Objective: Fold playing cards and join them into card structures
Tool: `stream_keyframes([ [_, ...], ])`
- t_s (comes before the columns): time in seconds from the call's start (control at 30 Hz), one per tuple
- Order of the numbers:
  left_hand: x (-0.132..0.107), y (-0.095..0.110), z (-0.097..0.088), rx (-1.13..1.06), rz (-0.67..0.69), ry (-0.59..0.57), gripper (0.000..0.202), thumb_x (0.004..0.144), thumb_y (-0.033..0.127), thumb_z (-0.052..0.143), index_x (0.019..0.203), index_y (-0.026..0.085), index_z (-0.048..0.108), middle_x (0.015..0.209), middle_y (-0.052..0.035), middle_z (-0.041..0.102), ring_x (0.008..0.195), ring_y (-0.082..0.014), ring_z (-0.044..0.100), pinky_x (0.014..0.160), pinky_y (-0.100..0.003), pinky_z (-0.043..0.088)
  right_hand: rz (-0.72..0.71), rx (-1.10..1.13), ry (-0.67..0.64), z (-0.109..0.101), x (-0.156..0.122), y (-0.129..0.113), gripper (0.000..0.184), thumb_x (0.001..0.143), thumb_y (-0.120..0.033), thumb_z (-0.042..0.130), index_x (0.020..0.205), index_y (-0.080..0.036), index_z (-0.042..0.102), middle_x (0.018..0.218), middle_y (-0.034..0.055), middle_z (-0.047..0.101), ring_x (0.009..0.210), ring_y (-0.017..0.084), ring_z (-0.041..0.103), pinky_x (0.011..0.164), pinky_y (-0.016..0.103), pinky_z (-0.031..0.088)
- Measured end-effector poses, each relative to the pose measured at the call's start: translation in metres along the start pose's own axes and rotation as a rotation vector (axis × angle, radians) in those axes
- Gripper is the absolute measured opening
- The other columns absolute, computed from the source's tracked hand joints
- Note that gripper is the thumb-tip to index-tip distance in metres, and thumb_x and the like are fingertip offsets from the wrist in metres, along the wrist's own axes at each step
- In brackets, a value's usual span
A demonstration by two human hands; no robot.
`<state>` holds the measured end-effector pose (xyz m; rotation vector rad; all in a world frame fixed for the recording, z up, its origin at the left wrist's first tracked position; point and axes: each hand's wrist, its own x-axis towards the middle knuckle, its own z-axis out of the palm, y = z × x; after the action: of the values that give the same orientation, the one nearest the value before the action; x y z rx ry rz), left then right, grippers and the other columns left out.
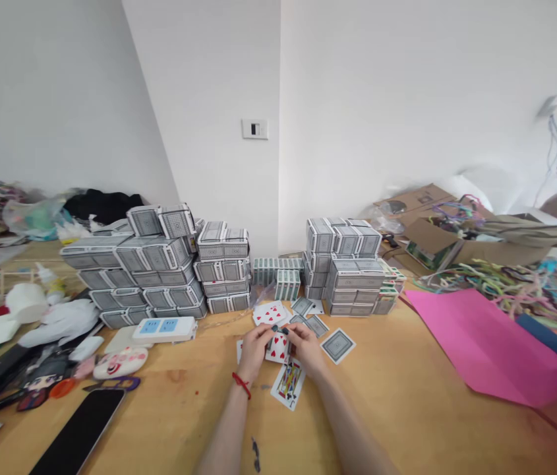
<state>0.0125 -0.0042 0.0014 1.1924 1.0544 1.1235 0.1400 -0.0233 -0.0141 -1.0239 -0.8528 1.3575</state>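
My left hand (254, 351) and my right hand (308, 351) meet at the middle of the table, fingers pinched on a playing card (278, 347) with red hearts. Whether more cards lie behind it is hidden. Small dark spots show at the thumb tips; I cannot make out what they are. Just below lies a face-up jack (288, 386). Other hearts cards (269, 313) are spread beyond my fingers, and a face-down card (338, 346) lies to the right of my right hand. A red cord is round my left wrist.
Stacked blocks of grey-backed cards stand at the left (159, 254) and right (354, 274), with green-white card packs (285, 277) between. A phone (80, 429), a power strip (165, 328), pink sheet (486, 349), and tangled coloured cords (490, 284) lie around. A small dark strip (256, 454) is in front.
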Motion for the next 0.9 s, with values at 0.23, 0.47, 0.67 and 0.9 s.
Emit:
stream_keyframes([
  [0.23, 0.0021, 0.0017, 0.0020, -0.022, -0.042, 0.005, 0.025, 0.053, 0.034, 0.065, 0.068, 0.013, 0.061, 0.055, 0.0023, 0.056, 0.047, -0.0075, 0.045, 0.046, -0.018, 0.033, 0.009, 0.012, 0.028, 0.0018, -0.0012, -0.0021, 0.027, 0.059, -0.040, 0.065, 0.073, -0.018, 0.059, 0.055, -0.0031, 0.052, 0.043, 0.007, 0.042, 0.042, 0.020, 0.031],
  [0.47, 0.0011, -0.0008, 0.0020, -0.084, -0.125, -0.039, 0.021, 0.054, 0.028, 0.065, 0.067, 0.014, 0.059, 0.047, 0.0056, 0.050, 0.039, -0.0049, 0.040, 0.039, -0.017, 0.028, -0.066, -0.020, 0.035, -0.0021, -0.0018, -0.0017, 0.024, 0.058, -0.038, 0.066, 0.067, -0.016, 0.059, 0.055, -0.0030, 0.054, 0.043, 0.007, 0.041, 0.042, 0.019, 0.030],
  [0.67, 0.0021, -0.0034, 0.0021, -0.116, -0.165, -0.051, 0.026, 0.055, 0.034, 0.066, 0.068, 0.012, 0.060, 0.047, 0.0041, 0.051, 0.038, -0.0062, 0.042, 0.038, -0.018, 0.029, 0.005, -0.011, 0.032, -0.0019, -0.0012, -0.0014, 0.028, 0.056, -0.041, 0.066, 0.062, -0.016, 0.055, 0.042, -0.0070, 0.043, 0.034, 0.004, 0.031, 0.037, 0.018, 0.022],
  [0.9, 0.0016, -0.0063, 0.0016, -0.155, -0.146, -0.027, 0.031, 0.058, 0.040, 0.063, 0.074, 0.013, 0.059, 0.058, 0.0023, 0.056, 0.046, -0.0074, 0.048, 0.044, -0.018, 0.037, 0.028, 0.030, 0.066, 0.0007, 0.0008, -0.0016, 0.030, 0.056, -0.041, 0.067, 0.069, -0.017, 0.056, 0.049, -0.0048, 0.050, 0.037, 0.006, 0.036, 0.038, 0.019, 0.026],
])
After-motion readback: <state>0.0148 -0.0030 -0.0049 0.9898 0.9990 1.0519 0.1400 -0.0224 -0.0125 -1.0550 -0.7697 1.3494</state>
